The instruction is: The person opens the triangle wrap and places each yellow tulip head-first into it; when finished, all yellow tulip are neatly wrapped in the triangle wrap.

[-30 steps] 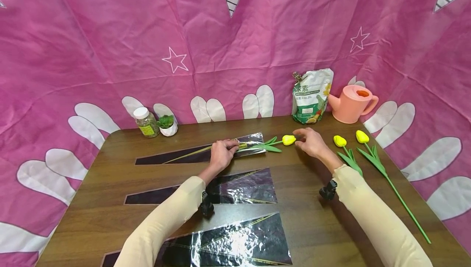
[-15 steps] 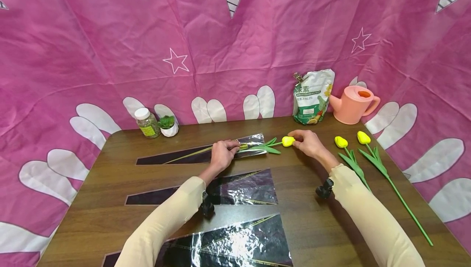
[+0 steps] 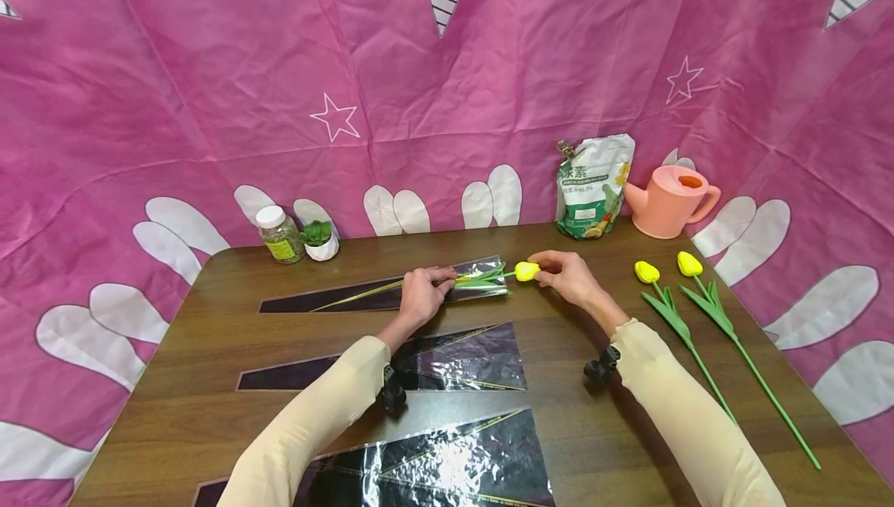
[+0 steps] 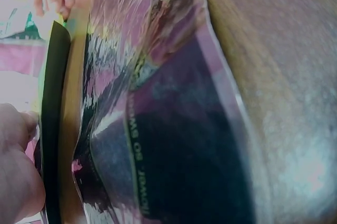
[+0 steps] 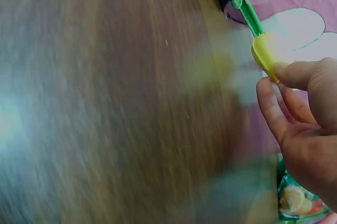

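A yellow artificial tulip point(image 3: 527, 271) lies with its stem and much of its green leaves inside a clear and black flower sleeve point(image 3: 370, 297) at the back of the table. My left hand point(image 3: 421, 293) pinches the sleeve near its wide mouth. With thumb and fingers, my right hand point(image 3: 569, 278) pinches the tip of the bloom, which sticks out of the mouth; the right wrist view shows this grip on the tulip point(image 5: 264, 52) closely. In the left wrist view the left hand point(image 4: 18, 166) appears only in part at the edge, and its fingertips are hidden.
Two more sleeves, a middle one point(image 3: 468, 355) and a front one point(image 3: 447, 460), lie flat nearer me. Two yellow tulips point(image 3: 687, 328) point(image 3: 740, 344) lie at right. Behind stand a jar point(image 3: 281, 239), potted plant point(image 3: 320, 241), fertilizer pouch point(image 3: 594, 189) and pink watering can point(image 3: 667, 200).
My right hand came to the bloom, took hold of its tip and moved left. The tulip slid left, its leaves going deeper into the sleeve. The left hand stayed in place.
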Demonstrator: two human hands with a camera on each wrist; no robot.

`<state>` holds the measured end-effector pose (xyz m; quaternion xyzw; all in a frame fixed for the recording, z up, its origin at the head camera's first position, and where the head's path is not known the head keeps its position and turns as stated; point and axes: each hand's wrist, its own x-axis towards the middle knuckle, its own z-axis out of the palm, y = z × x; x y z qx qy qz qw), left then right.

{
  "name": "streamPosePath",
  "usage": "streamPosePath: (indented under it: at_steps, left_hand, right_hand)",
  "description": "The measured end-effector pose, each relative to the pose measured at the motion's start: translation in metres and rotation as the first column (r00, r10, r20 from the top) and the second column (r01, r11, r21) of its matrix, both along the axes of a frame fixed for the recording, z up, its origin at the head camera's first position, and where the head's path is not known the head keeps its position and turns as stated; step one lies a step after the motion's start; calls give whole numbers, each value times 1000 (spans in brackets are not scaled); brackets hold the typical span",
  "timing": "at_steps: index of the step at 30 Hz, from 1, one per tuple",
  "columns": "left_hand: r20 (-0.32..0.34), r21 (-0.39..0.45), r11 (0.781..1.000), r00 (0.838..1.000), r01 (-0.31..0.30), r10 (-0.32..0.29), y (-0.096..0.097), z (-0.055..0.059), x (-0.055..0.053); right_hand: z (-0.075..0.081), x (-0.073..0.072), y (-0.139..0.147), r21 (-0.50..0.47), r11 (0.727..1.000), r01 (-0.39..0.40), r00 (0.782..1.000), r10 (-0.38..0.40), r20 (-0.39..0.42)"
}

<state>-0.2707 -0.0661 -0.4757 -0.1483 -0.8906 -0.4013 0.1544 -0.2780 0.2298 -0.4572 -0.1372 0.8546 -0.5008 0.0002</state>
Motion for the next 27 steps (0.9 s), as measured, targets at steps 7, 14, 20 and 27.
streamPosePath:
  at_steps: [7, 14, 20, 27]
  left_hand:
    - [23, 13, 1000, 1000, 2, -2, 1, 0, 0]
    - [17, 33, 999, 1000, 11, -12, 1, 0, 1]
    - [28, 36, 999, 1000, 4, -5, 2, -1, 0]
    - [46, 58, 998, 999, -5, 3, 2, 0, 1]
  right_hand:
    - [-4, 0, -13, -55, 998, -5, 999, 7, 43]
    - [4, 7, -27, -105, 994, -19, 996, 28, 84]
    - [18, 17, -39, -110, 993, -33, 995, 43, 88]
    - [-7, 1, -37, -96, 995, -10, 995, 19, 94]
